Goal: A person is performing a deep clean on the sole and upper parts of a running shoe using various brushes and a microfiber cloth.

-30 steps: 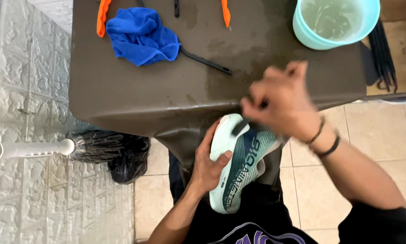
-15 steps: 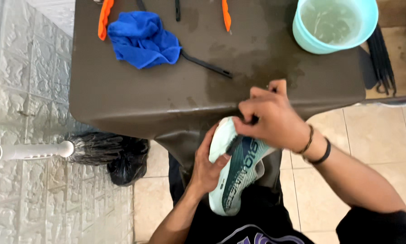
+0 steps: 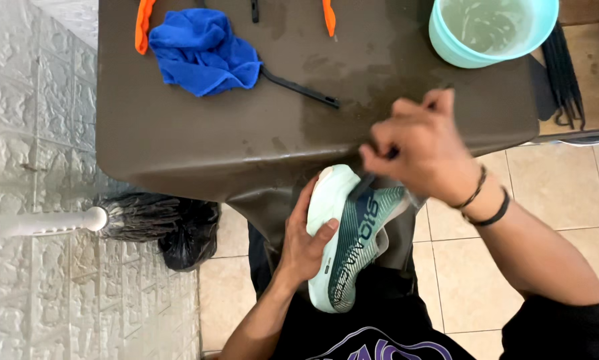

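So the left hand (image 3: 304, 248) is cupping a running shoe (image 3: 349, 233) from the side, low in the middle of the frame, just off the near edge of the worktop (image 3: 199, 143). The shoe is teal and dark with a thick pale mint sole, and it's lying tilted, toe end pointing up toward the worktop, heel end down over the person's lap. That grip is wrapping the sole edge, thumb lying across the pale foam, fingers tucked behind where I can't see them.

The right hand (image 3: 423, 150) is hovering right over the toe end, a bit blurred, fingers pressed together pinching something small and dark. Can't tell what it is, too blurry. Two dark bands are sitting on that wrist.

Rest of the scene: a crumpled blue cloth (image 3: 203, 50) is lying at the upper left of the worktop, with a thin black tool (image 3: 299, 87) poking out from beside it. Orange-handled bits (image 3: 141, 25) are sitting along the top edge. A light teal bucket (image 3: 446, 43) with cloudy water is at the upper right. The worktop is looking wet in patches. At the lower left, a black brush head on a white pole (image 3: 123, 217) is resting by a black bag (image 3: 189, 233) on the tiled floor.
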